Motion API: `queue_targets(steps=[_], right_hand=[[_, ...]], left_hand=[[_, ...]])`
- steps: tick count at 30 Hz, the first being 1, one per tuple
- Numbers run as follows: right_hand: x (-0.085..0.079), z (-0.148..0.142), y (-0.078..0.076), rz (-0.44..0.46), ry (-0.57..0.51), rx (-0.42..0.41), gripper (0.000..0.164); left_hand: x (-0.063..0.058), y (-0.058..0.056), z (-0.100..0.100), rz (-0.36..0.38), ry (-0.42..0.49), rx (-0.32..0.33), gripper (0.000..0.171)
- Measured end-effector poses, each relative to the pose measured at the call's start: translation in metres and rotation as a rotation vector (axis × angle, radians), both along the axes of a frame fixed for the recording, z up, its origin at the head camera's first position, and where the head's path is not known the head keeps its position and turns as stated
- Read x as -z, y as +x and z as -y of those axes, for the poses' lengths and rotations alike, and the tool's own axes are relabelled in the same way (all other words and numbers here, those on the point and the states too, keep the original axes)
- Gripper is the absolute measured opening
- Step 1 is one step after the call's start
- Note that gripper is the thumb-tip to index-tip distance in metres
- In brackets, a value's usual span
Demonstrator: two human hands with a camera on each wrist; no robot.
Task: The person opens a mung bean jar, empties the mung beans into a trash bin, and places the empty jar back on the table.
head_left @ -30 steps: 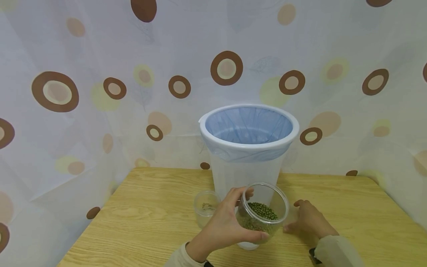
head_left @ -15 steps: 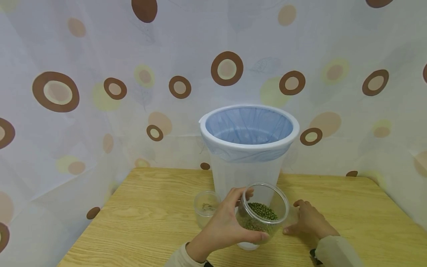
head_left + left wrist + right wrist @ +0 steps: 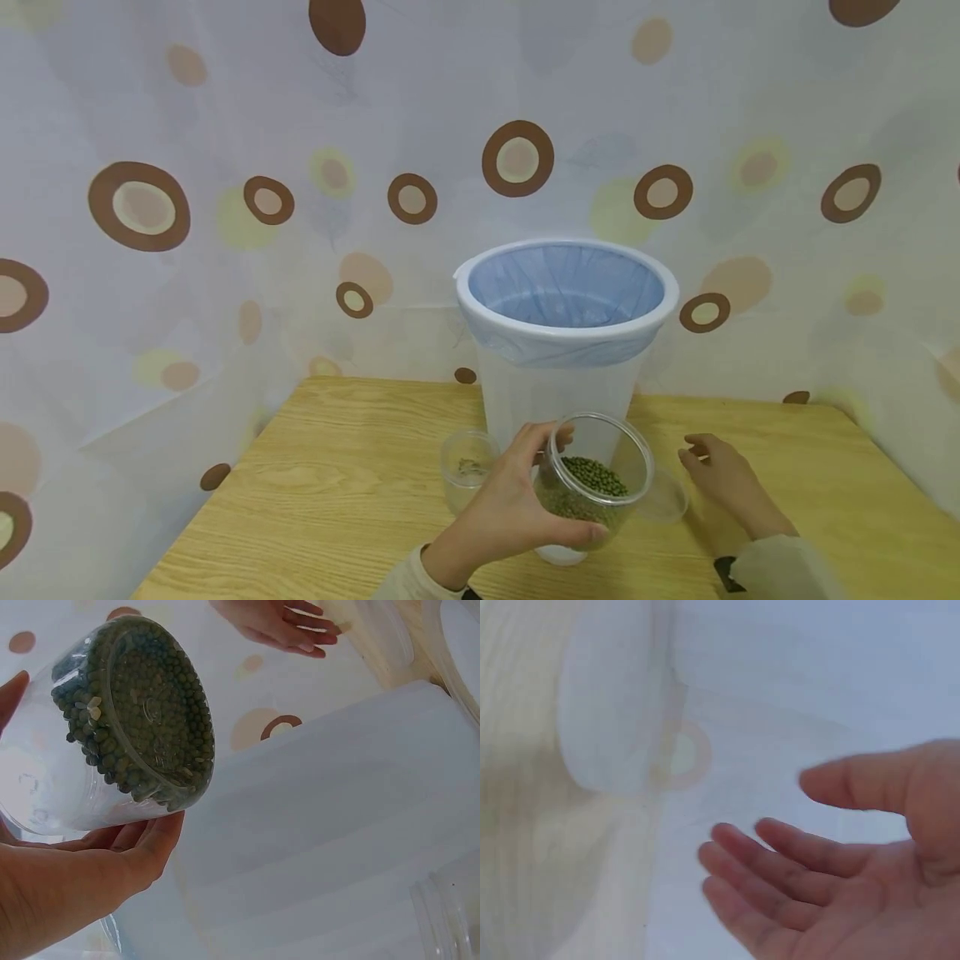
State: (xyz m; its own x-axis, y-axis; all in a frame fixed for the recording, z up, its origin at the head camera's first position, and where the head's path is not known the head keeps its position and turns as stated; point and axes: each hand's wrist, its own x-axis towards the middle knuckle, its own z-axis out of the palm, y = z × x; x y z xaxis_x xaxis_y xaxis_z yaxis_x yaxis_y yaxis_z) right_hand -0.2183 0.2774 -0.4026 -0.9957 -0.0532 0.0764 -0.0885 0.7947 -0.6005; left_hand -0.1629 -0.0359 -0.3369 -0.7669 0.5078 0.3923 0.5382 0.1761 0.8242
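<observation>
in the head view, the left hand (image 3: 513, 504) holds the clear jar (image 3: 622, 454) at the lower centre, thumb below and fingers at its far side. its uncovered mouth tilts towards the camera, with green beans (image 3: 595, 477) lying in the lower part. the change is at the lower right: the right hand (image 3: 727, 483), a moment ago at the lid (image 3: 666, 498), now stands apart from it, farther right and holding nothing. the lid shows just beside the jar, though whether it lies flat is hard to tell. this seems to mean that the lid is let go and the right hand is free. the jar keeps its tilt in front of the bin (image 3: 562, 383), and a smaller clear container (image 3: 459, 498) sits left of it on the table (image 3: 322, 492).

in the left wrist view, the jar fills the upper left, beans heaped against its base, fingers curled along the wall. the right hand hangs at the top, well apart from the jar.

in the right wrist view, the thumb and fingers at the lower right are wide apart with nothing between them. a blurred, pale rounded shape (image 3: 611, 705) at the upper left is probably the lid, not touched by the hand.
</observation>
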Motion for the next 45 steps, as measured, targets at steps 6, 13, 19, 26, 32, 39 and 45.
queue_targets(steps=[6, 13, 19, 26, 32, 39, 45], right_hand=[[-0.015, 0.002, 0.005, -0.123, -0.09, 0.084, 0.049], [-0.043, 0.004, 0.0, -0.369, -0.185, 0.127, 0.045], [-0.074, 0.012, -0.008, -0.468, -0.305, 0.178, 0.045], [-0.105, 0.025, -0.019, -0.52, -0.367, 0.2, 0.047], [-0.134, 0.031, -0.034, -0.515, -0.43, 0.153, 0.05], [-0.161, 0.04, -0.059, -0.304, -0.507, 0.02, 0.059], [-0.165, 0.042, -0.071, -0.164, -0.451, 0.014, 0.06]], left_hand=[[0.0, 0.001, -0.001, 0.005, 0.002, -0.001, 0.08], [0.002, 0.0, -0.001, -0.019, 0.013, -0.005, 0.08], [0.003, 0.0, -0.001, -0.005, 0.016, -0.003, 0.08], [0.002, 0.0, 0.0, 0.008, 0.01, -0.006, 0.08], [0.002, -0.002, 0.0, -0.031, 0.022, -0.002, 0.079], [0.001, -0.001, 0.001, -0.051, 0.01, -0.016, 0.081], [0.002, 0.0, 0.0, -0.034, 0.015, -0.011, 0.082]])
